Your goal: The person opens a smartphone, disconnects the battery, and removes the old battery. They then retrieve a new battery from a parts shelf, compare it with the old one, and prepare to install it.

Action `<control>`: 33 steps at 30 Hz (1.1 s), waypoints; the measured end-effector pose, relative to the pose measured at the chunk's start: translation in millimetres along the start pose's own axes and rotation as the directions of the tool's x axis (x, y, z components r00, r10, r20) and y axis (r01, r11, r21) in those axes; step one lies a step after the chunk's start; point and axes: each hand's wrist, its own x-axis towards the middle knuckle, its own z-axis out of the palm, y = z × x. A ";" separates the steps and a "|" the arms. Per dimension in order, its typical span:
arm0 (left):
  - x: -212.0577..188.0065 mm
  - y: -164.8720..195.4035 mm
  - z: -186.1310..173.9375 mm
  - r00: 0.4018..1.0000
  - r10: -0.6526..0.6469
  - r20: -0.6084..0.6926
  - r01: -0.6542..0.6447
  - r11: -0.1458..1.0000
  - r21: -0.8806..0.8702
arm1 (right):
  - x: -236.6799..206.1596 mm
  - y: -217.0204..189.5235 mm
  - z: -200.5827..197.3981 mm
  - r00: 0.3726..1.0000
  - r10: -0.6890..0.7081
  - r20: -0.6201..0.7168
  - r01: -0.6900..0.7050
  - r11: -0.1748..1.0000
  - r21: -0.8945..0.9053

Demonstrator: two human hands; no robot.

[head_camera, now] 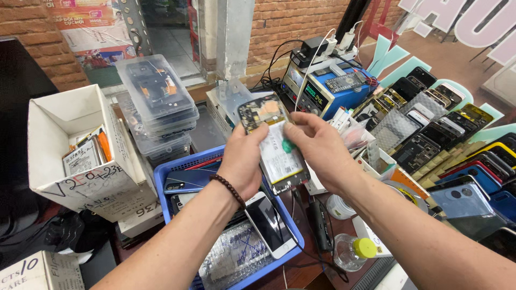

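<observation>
An opened phone (271,144) with its back cover off shows a circuit board at the top and a white battery below. My left hand (244,161) grips its left edge; a dark bead bracelet sits on that wrist. My right hand (317,150) holds the right edge, with the thumb and fingers over a small green tab (288,145) on the battery. Both hands hold the phone up above a blue plastic basket (177,171).
The basket holds a white phone (271,220), a blue phone back (188,180) and a bubble-wrapped pack. A white cardboard box (80,145) and stacked clear cases (156,102) stand left. A blue power supply (328,88) sits behind, rows of phone cases (451,134) right, a yellow-capped bottle (355,252) near.
</observation>
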 end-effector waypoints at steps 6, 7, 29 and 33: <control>13.5 13.4 -14.4 0.999 0.014 -0.042 -0.019 0.994 -0.106 | -30.7 21.5 -8.7 0.901 0.428 0.073 -0.429 0.903 0.004; 12.9 13.3 -14.2 1.000 0.017 -0.025 -0.020 0.994 -0.111 | -32.7 25.9 -10.0 0.904 0.409 0.127 -0.423 0.898 0.123; -92.0 32.4 16.1 0.947 -0.233 0.221 0.159 0.938 0.307 | -61.2 50.5 -45.8 0.660 0.314 0.683 -0.734 0.465 0.495; -106.9 27.0 16.0 0.975 -0.197 0.105 0.146 0.917 0.370 | -65.0 56.7 -37.1 0.594 0.227 0.772 -0.763 0.463 0.451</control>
